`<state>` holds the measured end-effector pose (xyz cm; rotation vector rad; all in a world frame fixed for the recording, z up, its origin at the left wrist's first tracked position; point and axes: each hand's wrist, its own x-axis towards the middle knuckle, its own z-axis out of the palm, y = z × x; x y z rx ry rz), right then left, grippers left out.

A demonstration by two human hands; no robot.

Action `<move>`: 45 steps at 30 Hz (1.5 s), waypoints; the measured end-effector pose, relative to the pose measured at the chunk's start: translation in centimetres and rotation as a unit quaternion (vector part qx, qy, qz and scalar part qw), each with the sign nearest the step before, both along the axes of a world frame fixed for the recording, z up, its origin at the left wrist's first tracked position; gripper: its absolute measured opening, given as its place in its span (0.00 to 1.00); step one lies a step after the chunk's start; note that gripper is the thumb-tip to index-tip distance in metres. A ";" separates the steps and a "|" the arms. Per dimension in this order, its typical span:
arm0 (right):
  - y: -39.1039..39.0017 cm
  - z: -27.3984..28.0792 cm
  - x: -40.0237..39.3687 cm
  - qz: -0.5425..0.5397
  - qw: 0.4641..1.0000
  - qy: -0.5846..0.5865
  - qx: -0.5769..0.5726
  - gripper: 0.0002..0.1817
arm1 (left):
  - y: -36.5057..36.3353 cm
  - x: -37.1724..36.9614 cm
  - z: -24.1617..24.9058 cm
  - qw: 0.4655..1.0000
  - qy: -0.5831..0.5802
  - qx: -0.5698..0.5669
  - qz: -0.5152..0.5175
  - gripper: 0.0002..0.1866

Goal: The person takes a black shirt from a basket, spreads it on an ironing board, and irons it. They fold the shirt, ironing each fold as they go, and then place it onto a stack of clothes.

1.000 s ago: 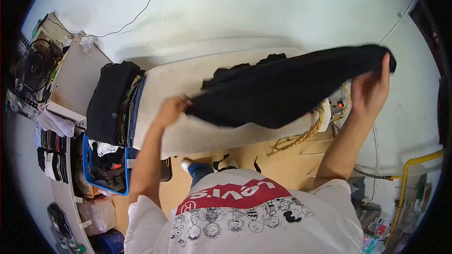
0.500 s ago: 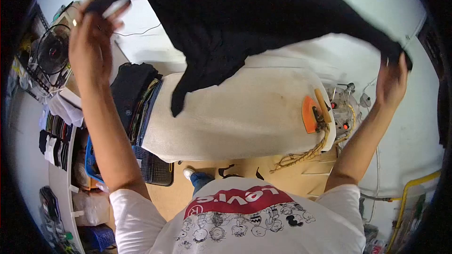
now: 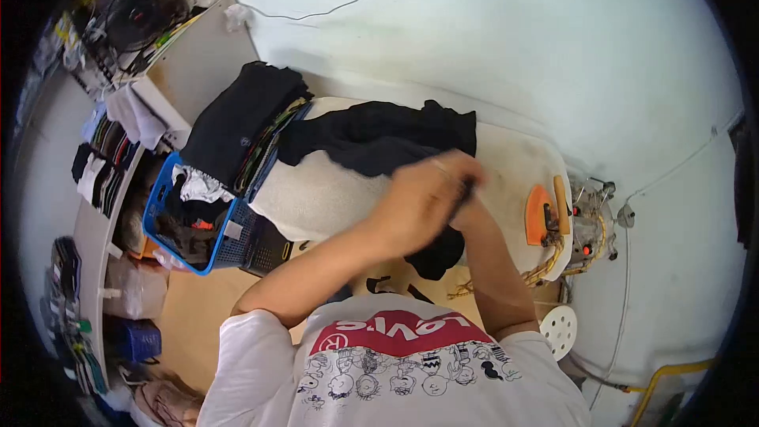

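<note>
A black garment (image 3: 379, 130) lies bunched across the pale ironing board (image 3: 316, 198), with its lower part hanging over the near edge. My left hand (image 3: 423, 202) is closed, blurred by motion, with a dark bit of the garment showing at its fingers. Right behind it, my right hand (image 3: 477, 220) is mostly covered by the left one, so its fingers cannot be made out. The two hands meet or overlap above the board, right of its middle. An orange iron (image 3: 540, 213) with a wooden handle rests at the board's right end.
Folded dark clothes (image 3: 245, 122) are stacked at the board's left end. A blue basket (image 3: 207, 270) of clothes stands below them. Beyond the board's right end is a metal apparatus (image 3: 589, 221) with hoses. A fan (image 3: 142, 12) sits at the upper left, near a white cabinet (image 3: 198, 55).
Both hands came down and inward from a wide, raised spread to meet over the board. The black garment dropped from the air onto the board. The view has shifted.
</note>
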<state>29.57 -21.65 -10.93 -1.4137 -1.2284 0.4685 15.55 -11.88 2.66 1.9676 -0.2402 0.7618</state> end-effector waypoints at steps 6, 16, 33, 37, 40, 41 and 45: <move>2.8 0.0 -1.9 -0.023 0.994 0.087 -0.063 0.25 | -8.5 -2.6 5.3 0.915 0.137 0.052 -0.377 0.11; 3.8 6.1 -5.4 -0.066 0.979 0.195 -0.004 0.25 | 2.7 -13.3 0.3 0.998 0.031 -0.052 -0.033 0.15; 0.6 14.4 -10.7 -0.152 0.954 0.225 0.129 0.26 | 3.9 -1.2 -6.5 0.857 -0.032 -0.511 0.055 0.25; -4.5 18.1 -8.7 -0.198 0.939 0.202 0.196 0.26 | 8.9 -3.7 -7.0 0.820 -0.096 -0.559 0.076 0.25; -11.9 22.7 -6.4 -0.221 0.923 0.167 0.266 0.26 | 13.2 -7.4 -7.0 0.804 -0.143 -0.569 0.094 0.25; -14.9 24.4 -5.8 -0.219 0.918 0.155 0.292 0.26 | 14.7 -8.6 -6.8 0.802 -0.158 -0.567 0.101 0.25; -26.0 28.9 -5.0 -0.147 0.919 0.117 0.346 0.26 | 18.6 -14.4 -4.0 0.816 -0.225 -0.520 0.117 0.24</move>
